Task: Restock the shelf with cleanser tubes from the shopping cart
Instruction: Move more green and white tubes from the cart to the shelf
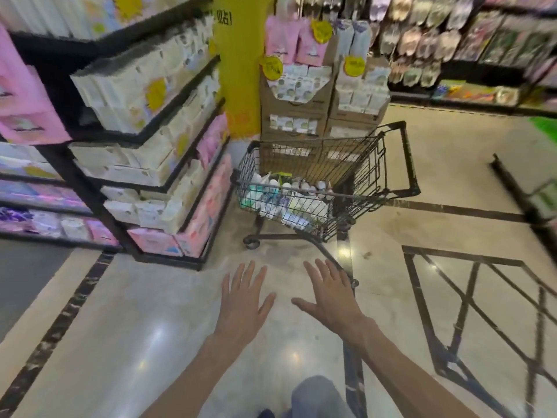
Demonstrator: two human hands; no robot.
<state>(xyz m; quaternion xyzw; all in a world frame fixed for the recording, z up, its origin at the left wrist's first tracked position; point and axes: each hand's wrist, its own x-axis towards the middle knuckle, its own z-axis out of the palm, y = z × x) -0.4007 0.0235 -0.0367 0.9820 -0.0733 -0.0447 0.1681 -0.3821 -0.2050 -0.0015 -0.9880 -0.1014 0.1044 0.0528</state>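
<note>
- Left of the cart [325, 179] we see a black corner shelf [156, 137] stacked with white and pink packs, its near end just beside the cart's front.
- Our left hand [244, 303] is held out flat over the floor [126, 327], short of the cart, fingers straight and spread, holding nothing.
- In the cart's basket lie the tubes [271, 191] and bottles, piled toward the shelf side.
- Our right hand [330, 297] is also flat and spread, empty, short of the cart.
- Behind the cart stand cardboard boxes [297, 116].
</note>
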